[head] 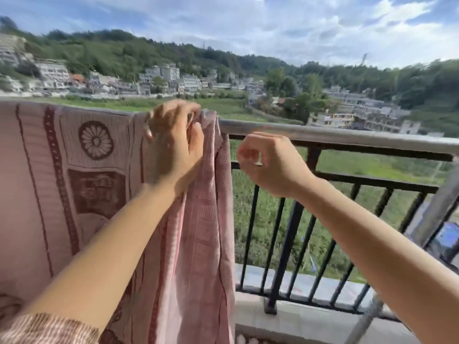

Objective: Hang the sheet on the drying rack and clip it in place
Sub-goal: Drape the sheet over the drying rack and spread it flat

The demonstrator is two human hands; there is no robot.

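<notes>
A pink sheet [74, 170] with dark red patterns hangs over the grey top rail [335, 137] of a balcony railing and fills the left half of the view. My left hand [173, 142] pinches the sheet's bunched right edge at the top of the rail. Whether a clip is between its fingers is hidden by blur. My right hand [268, 162] hovers just right of the sheet, below the rail, fingers curled with thumb and forefinger close together. Nothing shows clearly in it.
Black vertical bars [285, 239] run under the rail, fixed to a concrete ledge [310, 316]. A slanted metal pole [439, 209] stands at the far right. Beyond lie green fields, houses and wooded hills.
</notes>
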